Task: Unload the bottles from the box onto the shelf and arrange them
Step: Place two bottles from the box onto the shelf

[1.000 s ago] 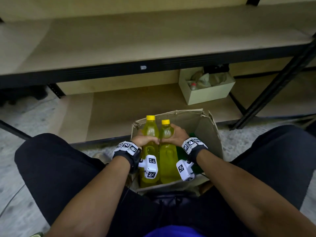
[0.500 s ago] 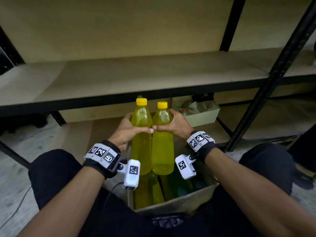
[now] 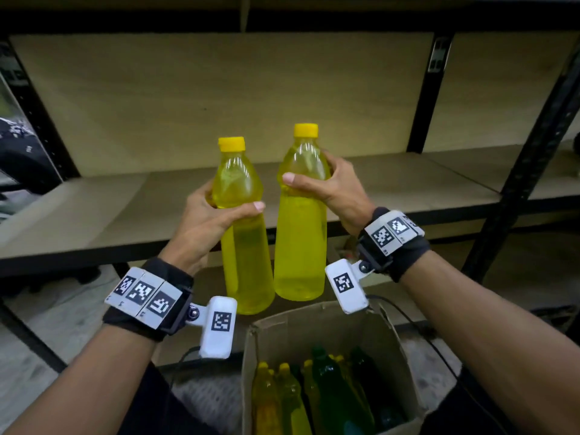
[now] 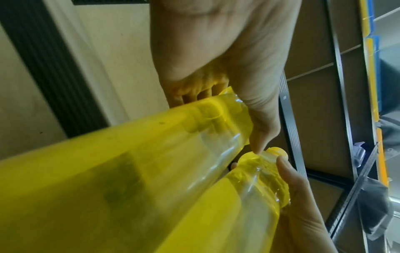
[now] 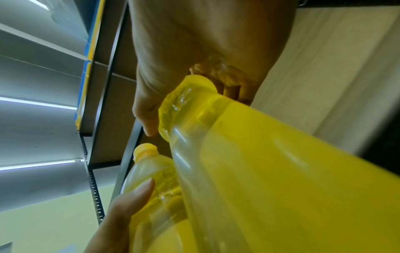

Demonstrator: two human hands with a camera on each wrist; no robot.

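Two yellow-capped bottles of yellow liquid are up in the air in front of the shelf. My left hand grips the left bottle round its shoulder. My right hand grips the right bottle just below its neck. Both bottles stand upright, side by side, above the cardboard box. The left wrist view shows the left bottle in my left hand. Seen from the right wrist, the right bottle sits in my right hand.
The box on the floor holds several more yellow and green bottles. Black metal uprights frame the shelf at right and left. The shelf board behind the bottles is bare wood. My legs flank the box.
Both hands have lifted the two bottles out of the box and up to shelf height. The bottles have drawn slightly apart, and my view has tilted up toward the shelf.
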